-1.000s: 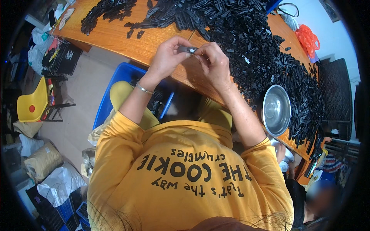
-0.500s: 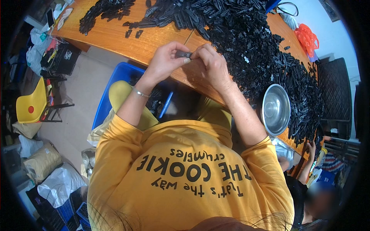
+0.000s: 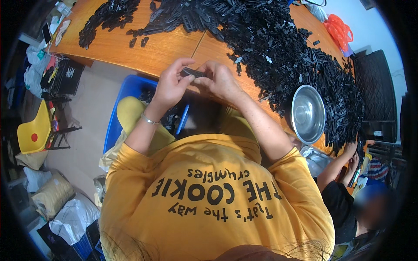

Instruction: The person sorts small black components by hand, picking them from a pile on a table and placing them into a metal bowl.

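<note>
Your part, 12 o'clock: smooth plastic | your table, 11 o'clock: glossy wood | bowl, 3 o'clock: shiny metal

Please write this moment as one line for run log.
Left hand: holds small black part | right hand: grips same part | wooden table: heap of black parts | right side: metal bowl
</note>
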### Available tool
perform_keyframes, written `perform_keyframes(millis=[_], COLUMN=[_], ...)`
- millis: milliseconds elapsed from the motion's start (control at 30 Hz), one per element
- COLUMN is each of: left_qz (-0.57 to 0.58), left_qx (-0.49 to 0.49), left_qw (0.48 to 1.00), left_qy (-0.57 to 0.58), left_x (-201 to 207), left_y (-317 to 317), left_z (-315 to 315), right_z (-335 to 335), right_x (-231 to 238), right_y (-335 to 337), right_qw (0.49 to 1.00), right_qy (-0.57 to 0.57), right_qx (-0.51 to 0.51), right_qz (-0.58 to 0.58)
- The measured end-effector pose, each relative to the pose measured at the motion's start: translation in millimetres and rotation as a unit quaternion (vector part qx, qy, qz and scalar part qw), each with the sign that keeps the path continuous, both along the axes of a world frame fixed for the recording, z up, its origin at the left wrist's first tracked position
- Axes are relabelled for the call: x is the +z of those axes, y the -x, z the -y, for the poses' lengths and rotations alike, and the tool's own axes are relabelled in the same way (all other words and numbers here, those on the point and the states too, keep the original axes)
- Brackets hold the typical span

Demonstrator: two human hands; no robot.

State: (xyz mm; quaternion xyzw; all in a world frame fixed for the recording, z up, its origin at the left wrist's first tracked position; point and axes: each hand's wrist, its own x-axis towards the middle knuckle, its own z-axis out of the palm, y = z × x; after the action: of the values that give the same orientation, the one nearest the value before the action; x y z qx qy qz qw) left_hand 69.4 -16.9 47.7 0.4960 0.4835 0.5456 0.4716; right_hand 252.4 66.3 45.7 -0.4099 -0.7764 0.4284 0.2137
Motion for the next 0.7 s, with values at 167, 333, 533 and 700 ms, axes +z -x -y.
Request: perform_keyframes(millis=[167, 333, 533, 700], left_qz=[-0.242, -0.487, -0.503, -0.576], left_qx=[-0.045, -0.001, 0.125, 0.158], left_qw=[0.965, 0.87, 0.848, 0.765], left_qy=[0.09, -0.076, -0.113, -0.241], left_x=[20, 7, 0, 3], left_y=[49, 84, 67, 63], left_z=[34, 69, -15, -118], right_z=[-23, -54, -61, -64], right_x=[18, 24, 13, 8], right_y=[-28, -71, -66, -70], right_qw=[0.969, 0.916, 0.896, 0.897], right_qy=[-0.225, -0.307, -0.329, -0.348], right_qx=[0.07, -0.042, -0.023, 0.001], right_qz=[0.068, 0.256, 0.298, 0.273])
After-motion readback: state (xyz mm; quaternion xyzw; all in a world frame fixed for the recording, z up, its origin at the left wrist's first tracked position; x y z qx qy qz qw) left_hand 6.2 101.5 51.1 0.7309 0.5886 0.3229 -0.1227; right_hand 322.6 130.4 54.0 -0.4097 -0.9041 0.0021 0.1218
